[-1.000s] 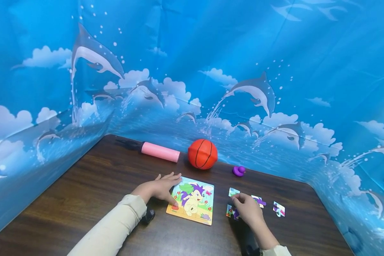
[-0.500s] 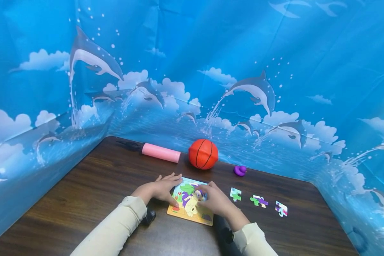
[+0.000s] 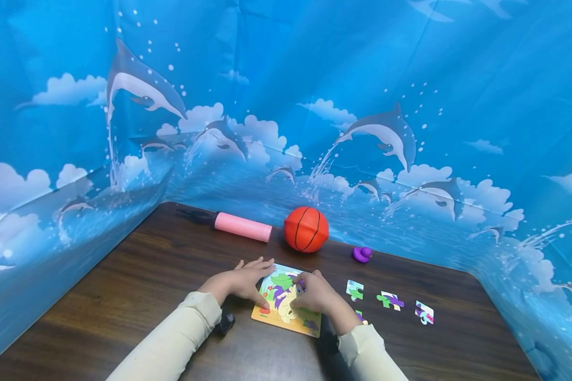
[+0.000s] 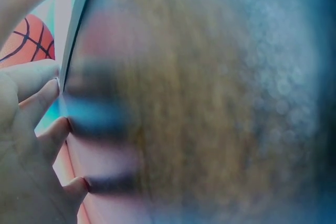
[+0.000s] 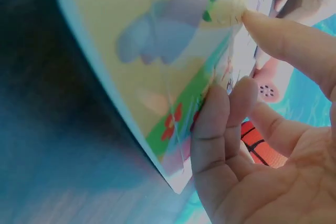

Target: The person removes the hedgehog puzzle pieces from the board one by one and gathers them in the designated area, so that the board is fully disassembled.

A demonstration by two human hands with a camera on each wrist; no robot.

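Note:
A square hedgehog puzzle board [image 3: 286, 325] lies on the table between my hands. My left hand [image 3: 240, 280] rests at its left side, fingers spread near the back corner and thumb on the front-left part. Over the board's right half, my right hand [image 3: 318, 296] has its thumb and fingers set apart around a small puzzle piece [image 3: 302, 286]; only a purple bit shows. In the right wrist view, those fingertips [image 5: 210, 100] touch the picture surface. Several loose puzzle pieces [image 3: 391, 300] lie to the right, one partly hidden by the right wrist.
Behind the board stand an orange toy basketball [image 3: 306, 229] and a pink hand pump [image 3: 243, 226] with a black end. A purple rubber duck [image 3: 362, 254] sits farther right. A blue dolphin-print curtain [image 3: 286, 106] surrounds the dark wooden table [image 3: 262, 357].
My right hand has moved left from the loose pieces to the board, and has stayed over it since half a second ago. The left hand holds its place.

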